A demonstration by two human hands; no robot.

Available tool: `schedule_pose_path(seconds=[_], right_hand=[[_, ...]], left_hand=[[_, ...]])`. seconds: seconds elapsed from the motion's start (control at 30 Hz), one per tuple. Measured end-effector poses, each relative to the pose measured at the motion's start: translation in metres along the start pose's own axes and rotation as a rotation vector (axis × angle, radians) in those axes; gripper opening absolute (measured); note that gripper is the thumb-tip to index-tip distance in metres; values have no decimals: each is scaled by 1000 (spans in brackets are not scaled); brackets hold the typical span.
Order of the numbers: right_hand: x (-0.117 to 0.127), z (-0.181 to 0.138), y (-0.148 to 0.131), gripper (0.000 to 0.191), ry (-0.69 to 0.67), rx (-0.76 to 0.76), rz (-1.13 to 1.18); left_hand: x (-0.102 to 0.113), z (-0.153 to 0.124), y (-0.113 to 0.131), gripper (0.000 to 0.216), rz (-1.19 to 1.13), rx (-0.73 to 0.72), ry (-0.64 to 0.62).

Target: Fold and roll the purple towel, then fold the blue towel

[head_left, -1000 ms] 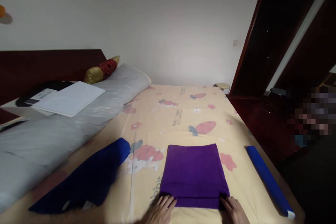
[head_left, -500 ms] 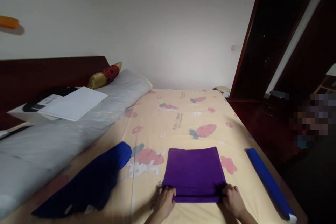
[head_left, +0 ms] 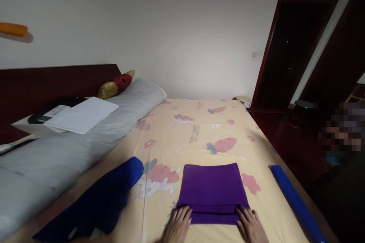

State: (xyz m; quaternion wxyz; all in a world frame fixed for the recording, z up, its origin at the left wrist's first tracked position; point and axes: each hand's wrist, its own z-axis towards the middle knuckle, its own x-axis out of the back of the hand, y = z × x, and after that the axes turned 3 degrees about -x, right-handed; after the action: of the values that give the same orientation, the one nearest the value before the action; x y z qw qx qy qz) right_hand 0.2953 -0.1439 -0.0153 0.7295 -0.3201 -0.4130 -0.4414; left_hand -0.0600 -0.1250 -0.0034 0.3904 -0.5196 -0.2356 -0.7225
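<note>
Left grip lay flat, fingers spread, on the near left corner of the folded purple towel; right grip lay flat and spread too, on the near right corner, pinching nothing. Towel sat on the yellow cartoon-print bed sheet, between a crumpled dark blue cloth on the left and a blue roll on the right.

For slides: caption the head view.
Left hand and right hand press the near corners of a folded purple towel on a bed.
</note>
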Motion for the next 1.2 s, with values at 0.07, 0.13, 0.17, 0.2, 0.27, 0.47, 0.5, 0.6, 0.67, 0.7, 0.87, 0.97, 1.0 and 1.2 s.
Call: schedule_pose_path(seconds=[0.07,0.13,0.17,0.2,0.27,0.47,0.5,0.6,0.67,0.7,0.87,0.97,1.0,1.2], right_hand=[[6,-10,19,45,45,-25,-55],[2,-13,14,48,116,-37,-89],[-2,-9,2,47,147,-27,-92],[-7,-3,-13,45,162,5,-85],[-15,14,-48,43,134,122,-45],[-1,22,-37,44,-38,83,3],[3,12,-18,44,-55,15,-17],[13,-15,27,48,-115,-129,-48],[13,-19,27,50,-143,-190,-39],[11,-15,17,50,-159,-202,-22],[-12,25,-50,51,-291,-7,162],[-25,19,-33,47,-223,-119,73],[-28,9,-17,43,-186,-183,9],[-27,-25,42,42,-67,-331,-42]], left_hand=[[4,-14,-22,40,79,22,2],[1,-16,-20,43,149,56,3],[-4,-11,-10,47,177,68,15],[-10,-3,4,51,191,69,35],[-20,17,36,54,164,25,74],[-8,22,30,42,129,-66,128],[-1,12,14,42,168,-22,126],[11,-15,-21,44,267,101,123],[9,-17,-18,44,288,126,128],[5,-12,-9,44,277,109,128],[-19,37,55,47,177,-118,111],[-18,36,44,46,218,-69,139],[-15,28,31,46,242,-28,157],[-7,-2,-16,49,296,172,237]])
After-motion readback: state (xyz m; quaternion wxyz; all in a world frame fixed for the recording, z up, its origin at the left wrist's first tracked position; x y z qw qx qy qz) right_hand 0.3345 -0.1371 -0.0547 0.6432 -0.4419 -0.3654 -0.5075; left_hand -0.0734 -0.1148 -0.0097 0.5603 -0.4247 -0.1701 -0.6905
